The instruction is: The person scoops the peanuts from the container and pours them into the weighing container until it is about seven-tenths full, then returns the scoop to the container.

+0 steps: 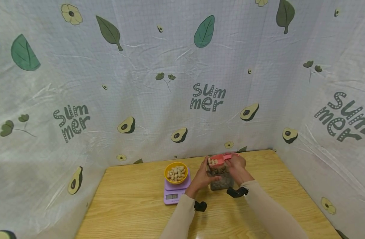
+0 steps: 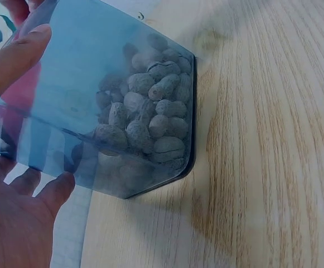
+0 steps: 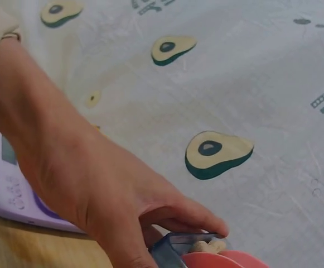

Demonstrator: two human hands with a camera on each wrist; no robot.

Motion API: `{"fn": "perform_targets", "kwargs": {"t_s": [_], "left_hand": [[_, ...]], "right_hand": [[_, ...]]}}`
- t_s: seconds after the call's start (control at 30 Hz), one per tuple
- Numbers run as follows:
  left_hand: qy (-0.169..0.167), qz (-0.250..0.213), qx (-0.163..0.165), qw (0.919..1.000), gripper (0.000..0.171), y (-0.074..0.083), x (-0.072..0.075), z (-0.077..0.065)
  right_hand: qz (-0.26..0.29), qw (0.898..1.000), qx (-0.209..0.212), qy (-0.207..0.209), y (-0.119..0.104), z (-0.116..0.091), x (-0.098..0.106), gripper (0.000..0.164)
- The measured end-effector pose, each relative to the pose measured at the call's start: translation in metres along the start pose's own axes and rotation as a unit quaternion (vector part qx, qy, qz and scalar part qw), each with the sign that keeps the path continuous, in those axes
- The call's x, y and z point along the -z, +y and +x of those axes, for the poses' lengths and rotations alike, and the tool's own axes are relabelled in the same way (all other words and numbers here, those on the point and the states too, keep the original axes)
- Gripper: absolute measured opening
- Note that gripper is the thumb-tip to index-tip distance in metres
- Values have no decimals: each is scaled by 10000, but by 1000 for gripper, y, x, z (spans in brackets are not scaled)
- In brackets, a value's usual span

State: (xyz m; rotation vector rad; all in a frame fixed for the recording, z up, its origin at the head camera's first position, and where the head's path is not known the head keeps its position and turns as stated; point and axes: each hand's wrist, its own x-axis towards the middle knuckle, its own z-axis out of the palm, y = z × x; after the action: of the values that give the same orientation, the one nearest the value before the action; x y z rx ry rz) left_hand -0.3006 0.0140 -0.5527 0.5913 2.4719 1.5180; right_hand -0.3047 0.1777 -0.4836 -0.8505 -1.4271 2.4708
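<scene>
My left hand [image 1: 201, 179] grips the open rim of a clear bluish plastic container [image 2: 134, 22], thumb on one side and fingers on the opposite one. Peanuts in their shells [image 2: 145, 111] fill the container's lower part. A pink scoop [image 1: 219, 160], loaded with a few peanuts, is held by its handle in my right hand [image 1: 237, 166] over the container's mouth. From the right wrist view, the left hand [image 3: 106, 184] shows at the rim, and only the edge of the scoop [image 3: 217, 260] appears at the bottom.
Left of the container, a yellow bowl [image 1: 166, 176] of peanuts sits on a purple kitchen scale [image 1: 177, 186] with a lit display. Behind the wooden table [image 1: 131, 199] hangs a patterned sheet [image 1: 152, 109], which also runs along both sides.
</scene>
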Motion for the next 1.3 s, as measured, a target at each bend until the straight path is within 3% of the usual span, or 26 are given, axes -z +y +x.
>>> {"fn": "perform_targets", "kwargs": {"t_s": [0.4,0.6,0.77,0.93,1.07,1.3], "left_hand": [[-34,-76,-22,10000,112,3,1,1],[-23,-33,-22,10000,115,3,2,1],[71,167,-95,9998,120,6,7,-3],[314,509,-217,9980,120,19,22,-12],[603,513,-378,9961,112,27,40,-22],[1063,429,-491,9922,103,25,73,-47]], "right_hand": [[469,9977,-468,-156,-15,0,11,48],[878,9918,-770,-518,-23,-3,23,48],[1089,9896,-694,-636,-34,-10,26,50],[1197,9875,-537,-875,-43,-17,19,51],[1216,9837,-587,-1190,-47,-29,9,51],[1214,9779,-699,-1554,-40,-44,-11,53]]}}
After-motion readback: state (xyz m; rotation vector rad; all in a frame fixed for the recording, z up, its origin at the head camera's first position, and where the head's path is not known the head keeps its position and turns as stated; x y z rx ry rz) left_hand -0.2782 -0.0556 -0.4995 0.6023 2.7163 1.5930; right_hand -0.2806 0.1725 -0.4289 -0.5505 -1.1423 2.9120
